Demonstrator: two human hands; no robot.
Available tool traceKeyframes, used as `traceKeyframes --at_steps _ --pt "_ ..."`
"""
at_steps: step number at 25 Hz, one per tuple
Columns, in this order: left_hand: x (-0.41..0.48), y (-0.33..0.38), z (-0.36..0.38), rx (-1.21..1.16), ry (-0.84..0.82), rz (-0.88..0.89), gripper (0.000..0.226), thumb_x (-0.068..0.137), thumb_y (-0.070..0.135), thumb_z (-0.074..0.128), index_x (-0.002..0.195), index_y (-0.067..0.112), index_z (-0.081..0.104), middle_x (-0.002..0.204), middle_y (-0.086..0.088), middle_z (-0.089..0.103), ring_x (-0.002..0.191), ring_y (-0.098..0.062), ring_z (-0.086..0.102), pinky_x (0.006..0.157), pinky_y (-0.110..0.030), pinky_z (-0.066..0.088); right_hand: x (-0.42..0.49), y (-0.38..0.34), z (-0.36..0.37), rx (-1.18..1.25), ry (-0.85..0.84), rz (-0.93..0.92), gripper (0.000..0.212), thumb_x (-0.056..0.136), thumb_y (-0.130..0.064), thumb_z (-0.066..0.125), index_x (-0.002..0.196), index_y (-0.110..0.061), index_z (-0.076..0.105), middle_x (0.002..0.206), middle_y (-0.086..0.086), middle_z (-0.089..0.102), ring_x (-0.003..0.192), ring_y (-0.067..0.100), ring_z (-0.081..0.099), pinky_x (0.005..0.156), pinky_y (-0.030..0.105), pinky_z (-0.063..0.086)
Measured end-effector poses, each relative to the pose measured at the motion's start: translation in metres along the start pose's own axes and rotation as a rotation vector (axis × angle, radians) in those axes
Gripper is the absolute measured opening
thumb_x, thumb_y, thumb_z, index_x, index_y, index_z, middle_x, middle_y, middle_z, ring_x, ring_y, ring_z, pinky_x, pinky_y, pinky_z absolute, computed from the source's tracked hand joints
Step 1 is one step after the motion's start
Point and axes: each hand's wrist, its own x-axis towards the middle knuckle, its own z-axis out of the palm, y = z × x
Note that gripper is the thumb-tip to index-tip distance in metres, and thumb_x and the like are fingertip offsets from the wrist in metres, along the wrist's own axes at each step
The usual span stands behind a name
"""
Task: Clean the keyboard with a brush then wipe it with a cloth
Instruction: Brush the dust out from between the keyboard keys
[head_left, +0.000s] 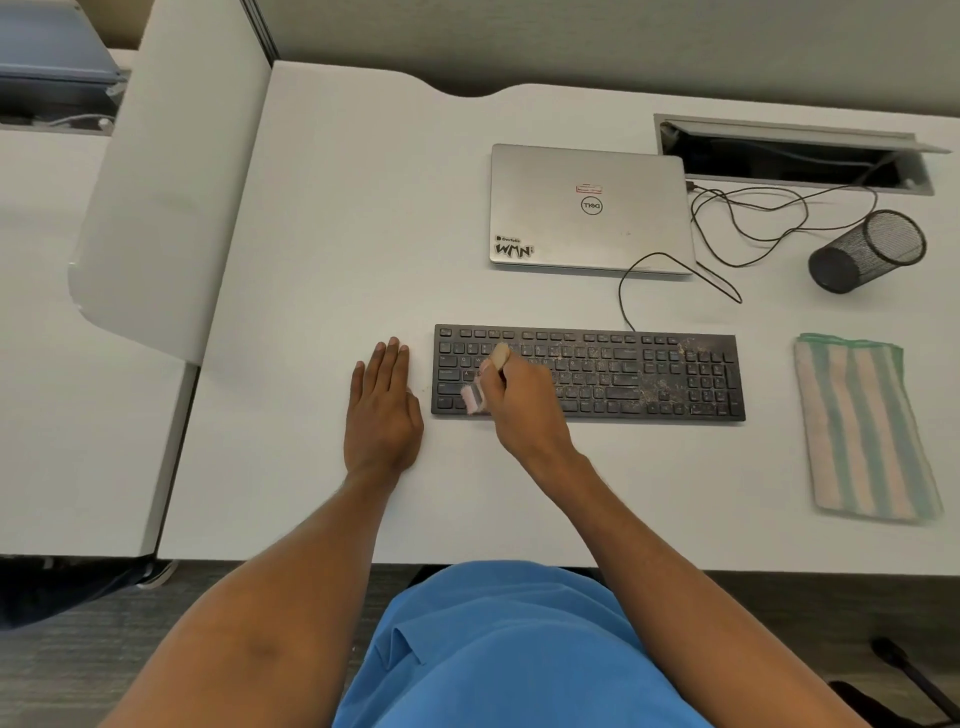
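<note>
Lying released on the white desk (337, 234), the left hand (382, 410) flanks the keyboard (649, 374); right hand (519, 400) grips brush (475, 397).

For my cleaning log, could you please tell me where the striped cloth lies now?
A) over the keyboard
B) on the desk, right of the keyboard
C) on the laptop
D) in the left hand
B: the striped cloth lies flat on the desk, right of the keyboard.

Soft, even light keeps the white laminate tabletop (337, 234) bright, with only faint shadows close under things. Wide-angle distortion bows its far edge. The pink-bristled wooden brush (475, 397) is motion-blurred, and the striped green-and-peach cloth (862, 431) near the right edge looks slightly soft.
</note>
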Motion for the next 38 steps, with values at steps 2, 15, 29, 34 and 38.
traceKeyframes --at_steps 2,15,29,34,38 --pt "0.000 0.000 -0.001 -0.007 0.000 -0.004 0.065 0.100 0.019 0.026 0.164 0.010 0.032 0.173 -0.004 0.027 0.162 -0.019 0.018 0.133 -0.043 0.009 0.004 -0.004 0.000 0.045 0.044 0.003 0.035 0.110 -0.018 0.038 0.078 -0.007 0.048 0.059 -0.014 0.046 0.052 -0.008 0.051 0.047 0.014 0.031" --pt "0.001 0.001 -0.002 0.001 -0.029 -0.014 0.065 0.101 0.020 0.025 0.165 0.010 0.029 0.174 -0.005 0.025 0.163 -0.018 0.014 0.133 -0.044 0.008 -0.009 0.000 0.007 -0.095 -0.054 0.033 0.036 0.109 -0.024 0.037 0.076 -0.012 0.045 0.062 -0.005 0.048 0.051 0.006 0.045 0.054 0.027 0.032" --pt "0.000 0.000 0.002 0.006 -0.019 -0.006 0.066 0.100 0.019 0.026 0.166 0.010 0.027 0.174 -0.005 0.023 0.163 -0.019 0.013 0.133 -0.044 0.007 -0.023 0.008 0.016 -0.020 0.016 0.025 0.035 0.109 -0.024 0.040 0.076 -0.013 0.045 0.062 -0.002 0.052 0.052 0.008 0.045 0.051 0.034 0.038" --pt "-0.001 0.001 0.001 0.010 -0.021 -0.005 0.066 0.102 0.020 0.025 0.166 0.010 0.025 0.175 -0.005 0.020 0.163 -0.019 0.011 0.133 -0.043 0.005 0.005 -0.024 -0.007 0.130 0.154 -0.047 0.028 0.106 -0.012 0.047 0.082 0.003 0.051 0.066 0.009 0.057 0.055 -0.005 0.052 0.053 0.009 0.033" --pt "0.000 0.000 0.000 0.010 -0.017 -0.005 0.066 0.101 0.020 0.025 0.166 0.010 0.025 0.175 -0.005 0.021 0.163 -0.019 0.011 0.133 -0.043 0.005 0.026 -0.028 -0.003 0.184 0.017 -0.028 0.019 0.103 -0.012 0.055 0.089 0.000 0.060 0.079 0.000 0.065 0.074 -0.010 0.065 0.067 0.012 0.051"
